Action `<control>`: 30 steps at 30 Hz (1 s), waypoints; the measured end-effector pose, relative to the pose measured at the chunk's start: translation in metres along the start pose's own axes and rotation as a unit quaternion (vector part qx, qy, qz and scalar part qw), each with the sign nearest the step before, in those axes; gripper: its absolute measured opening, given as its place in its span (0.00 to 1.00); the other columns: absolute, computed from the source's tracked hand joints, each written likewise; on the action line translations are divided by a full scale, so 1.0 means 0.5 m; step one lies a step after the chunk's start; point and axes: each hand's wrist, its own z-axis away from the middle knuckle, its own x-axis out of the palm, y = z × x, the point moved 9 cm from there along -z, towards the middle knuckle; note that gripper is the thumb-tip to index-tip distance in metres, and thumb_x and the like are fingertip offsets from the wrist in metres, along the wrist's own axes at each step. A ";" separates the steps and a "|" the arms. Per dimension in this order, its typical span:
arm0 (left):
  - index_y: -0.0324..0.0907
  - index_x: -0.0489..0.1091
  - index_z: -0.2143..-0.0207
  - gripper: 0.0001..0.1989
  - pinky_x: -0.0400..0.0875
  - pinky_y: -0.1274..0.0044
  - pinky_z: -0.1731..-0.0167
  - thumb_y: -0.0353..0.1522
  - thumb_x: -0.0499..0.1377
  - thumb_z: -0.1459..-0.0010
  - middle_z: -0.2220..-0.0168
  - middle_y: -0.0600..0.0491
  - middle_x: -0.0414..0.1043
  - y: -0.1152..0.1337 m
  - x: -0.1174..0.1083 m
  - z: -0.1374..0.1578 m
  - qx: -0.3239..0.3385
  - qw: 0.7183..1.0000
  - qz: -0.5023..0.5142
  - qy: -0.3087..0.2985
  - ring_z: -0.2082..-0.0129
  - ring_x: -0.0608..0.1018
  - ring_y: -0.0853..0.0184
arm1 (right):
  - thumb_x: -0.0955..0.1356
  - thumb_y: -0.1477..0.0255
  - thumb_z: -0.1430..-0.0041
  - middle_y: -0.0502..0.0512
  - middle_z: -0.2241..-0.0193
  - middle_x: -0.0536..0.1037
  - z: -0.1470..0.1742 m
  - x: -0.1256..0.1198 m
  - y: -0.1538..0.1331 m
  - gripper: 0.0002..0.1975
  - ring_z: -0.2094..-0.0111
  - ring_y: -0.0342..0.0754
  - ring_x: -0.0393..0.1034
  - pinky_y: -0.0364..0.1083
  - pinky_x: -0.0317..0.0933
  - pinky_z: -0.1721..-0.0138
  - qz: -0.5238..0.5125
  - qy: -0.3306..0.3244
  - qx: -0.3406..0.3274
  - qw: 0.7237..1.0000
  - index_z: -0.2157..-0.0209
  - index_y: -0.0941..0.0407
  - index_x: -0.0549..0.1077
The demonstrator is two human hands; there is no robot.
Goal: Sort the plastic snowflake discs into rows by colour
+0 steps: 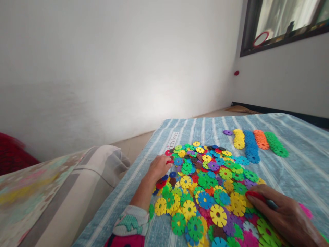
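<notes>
A wide heap of notched plastic discs point(218, 215) in many colours lies on a blue striped cloth point(123, 206). At the heap's far left edge is my left hand point(159, 167), its fingers closed on a red disc point(170, 160). My right hand point(285, 209), over the right side of the heap, pinches one or more red discs point(255, 196) between thumb and fingers. Beyond it, sorted discs lie in overlapping rows: yellow point(239, 139), blue point(250, 147), orange point(261, 139) and green point(277, 144). A single purple disc point(227, 132) sits left of the yellow row.
To the left stands a bed or seat edge with a grey-and-white striped cover point(77, 192) and a patterned sheet point(31, 181). Red fabric point(15, 151) lies behind it. A white wall point(128, 68) rises at the back, with a window point(288, 24) at upper right.
</notes>
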 end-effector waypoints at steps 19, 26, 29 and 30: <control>0.38 0.75 0.71 0.10 0.64 0.79 0.72 0.32 0.55 0.46 0.74 0.53 0.76 -0.127 -0.010 -0.118 -0.148 0.987 -0.029 0.059 0.70 0.76 0.65 | 0.65 0.57 0.47 0.48 0.79 0.78 -0.010 -0.012 -0.027 0.14 0.80 0.44 0.72 0.36 0.66 0.82 -0.006 0.011 0.001 1.000 0.76 0.50 0.74; 0.37 0.72 0.70 0.11 0.69 0.73 0.64 0.37 0.59 0.44 0.70 0.51 0.75 -0.117 0.020 -0.126 -0.173 0.983 -0.054 -0.016 0.65 0.77 0.64 | 0.66 0.58 0.48 0.48 0.76 0.79 -0.011 -0.018 -0.025 0.12 0.78 0.45 0.74 0.36 0.67 0.80 -0.003 0.021 -0.004 1.000 0.76 0.50 0.75; 0.37 0.71 0.65 0.11 0.70 0.70 0.61 0.37 0.58 0.42 0.64 0.52 0.74 -0.113 0.032 -0.128 -0.173 0.982 -0.061 -0.052 0.62 0.76 0.64 | 0.66 0.57 0.49 0.49 0.75 0.79 -0.007 -0.015 -0.009 0.13 0.77 0.46 0.74 0.37 0.67 0.80 0.002 0.021 0.005 1.000 0.76 0.50 0.74; 0.37 0.71 0.63 0.11 0.70 0.69 0.60 0.37 0.58 0.42 0.62 0.51 0.73 -0.113 0.036 -0.130 -0.175 0.981 -0.061 -0.064 0.61 0.76 0.64 | 0.66 0.56 0.49 0.49 0.75 0.79 -0.005 -0.013 -0.004 0.13 0.77 0.46 0.74 0.37 0.67 0.80 0.005 0.020 0.008 1.000 0.76 0.50 0.74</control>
